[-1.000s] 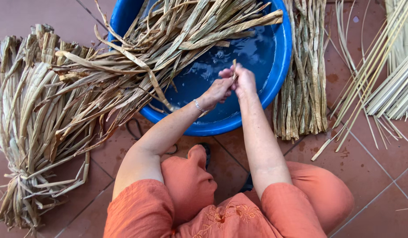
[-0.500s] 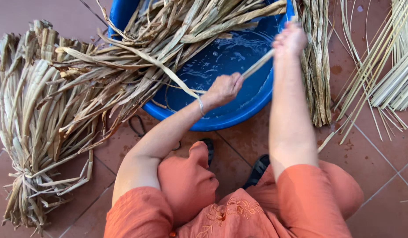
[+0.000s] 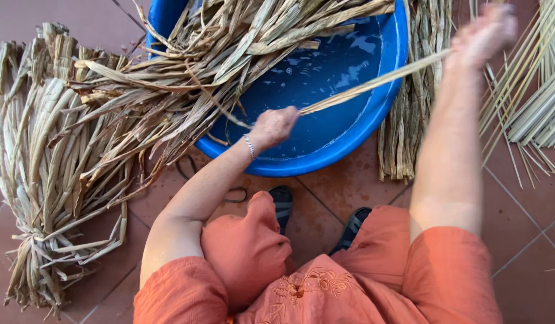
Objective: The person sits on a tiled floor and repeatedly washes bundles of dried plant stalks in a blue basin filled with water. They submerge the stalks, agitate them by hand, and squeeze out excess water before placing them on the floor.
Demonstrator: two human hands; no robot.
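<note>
Dried, a long pale leaf strip (image 3: 373, 81) stretches taut over the blue tub (image 3: 349, 150), pinched in the left hand (image 3: 273, 127) and, blurrily, the raised right hand (image 3: 483, 33), and too sharp a pull could snap it.

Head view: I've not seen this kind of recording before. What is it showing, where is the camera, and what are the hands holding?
No machine here: a person wears a camera on the head, looking down at their own lap and arms. The left hand and the raised, blurred right hand hold a long pale strip stretched between them over a blue tub of water. Dried leaves lie across the tub onto the tiled floor, with a bundle right of the tub and pale strips further right.
</note>
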